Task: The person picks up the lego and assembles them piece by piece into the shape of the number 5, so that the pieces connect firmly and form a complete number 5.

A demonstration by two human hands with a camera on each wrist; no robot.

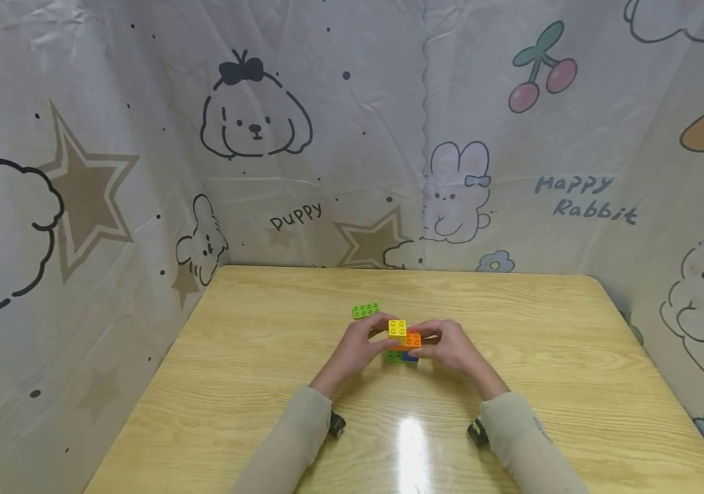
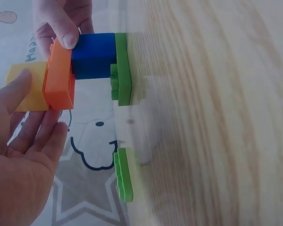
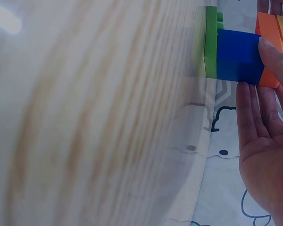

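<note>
A stack of toy building bricks stands on the table. At its base lies a green brick point(image 2: 124, 70), with a blue brick point(image 3: 238, 56) on one end of it. An orange brick point(image 1: 413, 340) sits across the blue one, jutting out to the left. On the orange brick's left part is a yellow brick point(image 1: 397, 331). My left hand point(image 1: 358, 345) pinches the yellow brick between thumb and fingers, its fingertips by the orange one. From the other side, my right hand point(image 1: 455, 348) grips the orange brick, thumb at the seam with the blue.
Behind the stack and to its left, another green brick point(image 1: 366, 311) lies flat on the wooden table point(image 1: 253, 357). A printed cloth point(image 1: 352, 137) hangs around the back and sides of the table.
</note>
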